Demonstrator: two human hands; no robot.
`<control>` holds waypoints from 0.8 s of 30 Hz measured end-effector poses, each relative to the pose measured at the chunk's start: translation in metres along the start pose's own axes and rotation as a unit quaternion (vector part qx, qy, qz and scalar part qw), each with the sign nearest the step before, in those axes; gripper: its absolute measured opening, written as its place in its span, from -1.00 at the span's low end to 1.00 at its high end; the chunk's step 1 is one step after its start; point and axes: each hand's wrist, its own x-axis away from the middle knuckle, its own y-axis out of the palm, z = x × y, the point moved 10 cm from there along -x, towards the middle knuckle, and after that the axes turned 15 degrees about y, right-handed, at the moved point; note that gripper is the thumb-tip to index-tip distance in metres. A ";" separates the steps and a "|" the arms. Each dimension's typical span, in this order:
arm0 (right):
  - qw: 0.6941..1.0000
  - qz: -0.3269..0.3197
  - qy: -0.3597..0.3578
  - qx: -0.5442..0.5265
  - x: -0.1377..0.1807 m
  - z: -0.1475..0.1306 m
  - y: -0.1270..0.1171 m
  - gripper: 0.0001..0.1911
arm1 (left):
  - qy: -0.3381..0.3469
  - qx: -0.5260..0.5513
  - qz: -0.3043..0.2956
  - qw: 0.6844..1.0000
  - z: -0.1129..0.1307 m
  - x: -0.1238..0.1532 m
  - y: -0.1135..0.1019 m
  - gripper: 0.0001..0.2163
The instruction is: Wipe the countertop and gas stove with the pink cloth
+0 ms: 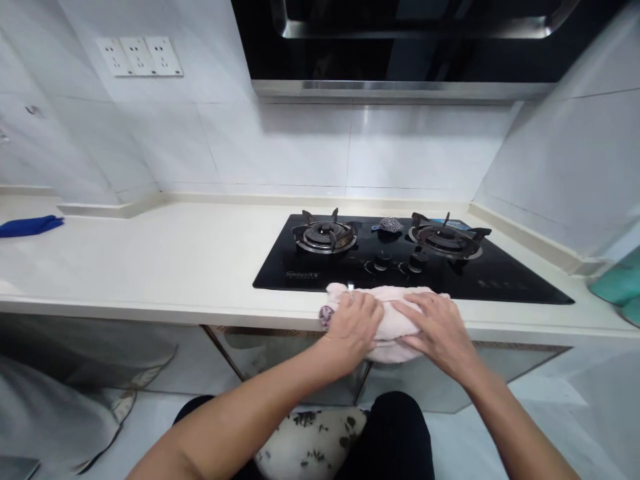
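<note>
A pale pink towel [395, 323], bunched up, lies over the front edge of the worktop, just before the gas hob [345, 283]. At its left end a purple patterned patch shows. My left hand [354, 327] is closed over the left part of the towel, fingers curled on top. Gripping the right part is my right hand [437, 327], with its fingers somewhat spread and the thumb lower down on the cloth. The palms hide some of the towel. On the hob, a dark mesh scrubber [390, 225] sits between the left burner [324, 235] and the right burner [447, 239].
Two control knobs [383, 261] stand behind the towel. A range hood [400, 60] hangs above. On the pale worktop [200, 260], a blue cloth [30, 227] lies far left. A green object [620, 283] is at the right edge. Cabinet doors [295, 353] are below.
</note>
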 end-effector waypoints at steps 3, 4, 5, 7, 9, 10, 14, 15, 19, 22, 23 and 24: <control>0.999 0.031 0.027 0.019 0.018 0.039 -0.007 -0.45 | 0.039 0.006 0.031 0.999 0.023 -0.023 -0.006 -0.36; 0.998 0.048 0.038 0.020 0.023 0.047 -0.009 -0.47 | 0.048 0.011 0.038 0.998 0.027 -0.025 -0.007 -0.35; 0.997 0.063 0.048 0.019 0.027 0.051 -0.010 -0.47 | 0.058 0.020 0.041 0.997 0.029 -0.025 -0.008 -0.33; 0.994 0.086 0.064 0.017 0.032 0.053 -0.010 -0.44 | 0.066 0.047 0.038 0.996 0.026 -0.016 -0.009 -0.27; 0.993 0.094 0.069 0.021 0.035 0.049 -0.006 -0.35 | 0.065 0.076 0.035 0.994 0.018 -0.002 -0.008 -0.25; 0.993 0.093 0.069 0.026 0.034 0.045 -0.005 -0.31 | 0.061 0.085 0.037 0.994 0.013 0.006 -0.008 -0.27; 0.994 0.072 0.057 0.054 0.030 0.033 0.000 -0.35 | 0.049 0.107 0.069 0.991 -0.009 0.034 -0.006 -0.52; 0.995 0.065 0.046 0.058 0.029 0.028 0.000 -0.40 | 0.051 0.124 0.081 0.988 -0.014 0.039 -0.005 -0.54; 0.996 0.082 0.025 0.003 0.025 0.012 -0.012 -0.56 | 0.037 0.271 0.146 0.951 -0.037 0.061 -0.005 -0.55; 0.994 0.080 0.022 -0.072 0.013 -0.003 -0.018 -0.63 | -0.030 0.417 0.195 0.887 -0.067 0.078 -0.008 -0.55; 0.993 0.067 0.020 -0.095 0.004 -0.010 -0.018 -0.63 | -0.064 0.457 0.209 0.862 -0.080 0.084 -0.008 -0.56; 0.991 0.052 0.022 -0.119 -0.006 -0.016 -0.017 -0.63 | -0.103 0.493 0.219 0.836 -0.093 0.090 -0.007 -0.58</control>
